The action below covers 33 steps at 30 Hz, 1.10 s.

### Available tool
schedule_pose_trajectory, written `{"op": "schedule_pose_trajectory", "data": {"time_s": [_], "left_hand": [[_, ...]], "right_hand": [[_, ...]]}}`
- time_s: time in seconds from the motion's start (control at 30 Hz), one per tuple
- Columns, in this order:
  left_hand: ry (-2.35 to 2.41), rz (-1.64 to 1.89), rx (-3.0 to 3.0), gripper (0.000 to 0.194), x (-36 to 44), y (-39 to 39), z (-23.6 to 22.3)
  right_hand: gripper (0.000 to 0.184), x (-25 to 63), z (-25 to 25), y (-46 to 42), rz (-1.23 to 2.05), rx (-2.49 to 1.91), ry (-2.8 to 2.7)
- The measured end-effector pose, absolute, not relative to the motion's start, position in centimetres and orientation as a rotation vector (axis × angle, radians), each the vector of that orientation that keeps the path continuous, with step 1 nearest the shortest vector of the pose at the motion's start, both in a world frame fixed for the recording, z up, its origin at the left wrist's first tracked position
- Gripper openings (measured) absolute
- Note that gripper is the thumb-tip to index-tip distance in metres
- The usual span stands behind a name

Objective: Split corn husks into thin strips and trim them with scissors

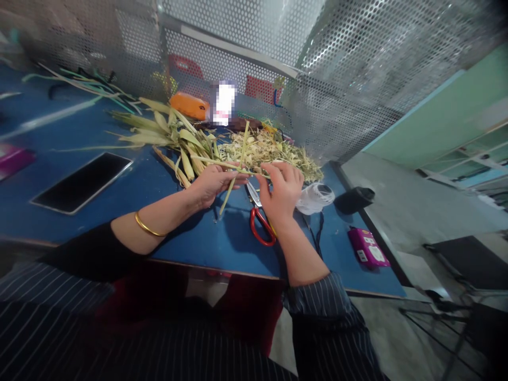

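Narrow pale-green husk strips (227,198) cross each other between my two hands, above the blue table. My left hand (212,184) pinches the strips near their crossing, fingers pointing right. Thumb and fingers of my right hand (282,188) close on the right end of the sideways strip. Scissors (254,196) with red handles lie below, partly hidden by my right hand. Behind my left hand is a heap of long corn husks (186,143). Shredded husk (273,151) is piled behind my right hand.
A white bundle of plastic twine (317,197), a black roll (354,200) and a purple packet (368,247) stand on the right. A dark phone (83,182) lies left. An orange object (189,106) and a bright screen (224,103) sit before the perforated metal partition (238,58).
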<state>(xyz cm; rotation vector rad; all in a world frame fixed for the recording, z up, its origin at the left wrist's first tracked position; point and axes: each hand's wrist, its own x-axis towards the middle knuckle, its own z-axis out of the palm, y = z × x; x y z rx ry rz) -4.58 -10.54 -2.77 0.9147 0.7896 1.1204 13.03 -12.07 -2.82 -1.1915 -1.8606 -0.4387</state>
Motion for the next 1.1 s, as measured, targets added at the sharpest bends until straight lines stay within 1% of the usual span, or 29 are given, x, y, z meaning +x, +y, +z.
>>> {"op": "schedule_pose_trajectory", "data": {"time_s": [0.07, 0.23, 0.33, 0.43, 0.53, 0.63, 0.7, 0.83, 0.9, 1.03, 1.1], "left_hand": [[0.764, 1.167, 0.905, 0.024, -4.4, -10.6, -3.0], [0.691, 1.206, 0.917, 0.024, -3.9, -10.6, -3.4], [0.708, 1.181, 0.943, 0.022, -3.7, -10.8, -3.5], [0.763, 1.187, 0.939, 0.019, -3.5, -10.9, -3.5], [0.83, 1.207, 0.908, 0.017, -3.5, -11.0, -3.4], [0.833, 1.174, 0.925, 0.02, -3.8, -10.8, -3.3], [0.78, 1.131, 0.939, 0.026, -4.3, -10.5, -3.1], [0.644, 1.061, 0.957, 0.048, -5.4, -9.6, -2.7], [0.591, 1.04, 0.993, 0.052, -6.0, -9.2, -2.4], [0.51, 0.964, 0.993, 0.052, -7.0, -8.8, -1.6], [0.51, 0.933, 0.975, 0.046, -7.3, -8.9, -1.4]], "right_hand": [[0.024, 12.4, -3.0, -12.5, -0.321, -1.158, -1.895], [0.031, 10.7, -4.7, -12.3, 0.427, -1.285, -2.026], [0.03, 10.2, -5.5, -12.0, 0.68, -1.281, -1.926], [0.026, 10.2, -5.3, -11.9, 0.788, -1.212, -1.877], [0.027, 10.4, -4.9, -12.0, 0.868, -1.173, -1.912], [0.027, 10.7, -4.8, -11.8, 0.918, -1.178, -1.886], [0.027, 10.8, -4.8, -11.6, 0.963, -1.176, -1.803], [0.025, 11.2, -4.1, -11.7, 1.107, -1.096, -1.532], [0.025, 11.4, -3.6, -11.9, 1.141, -1.058, -1.461], [0.026, 11.8, -2.6, -12.1, 1.138, -1.029, -1.46], [0.025, 12.0, -2.5, -12.0, 1.139, -1.038, -1.482]]}}
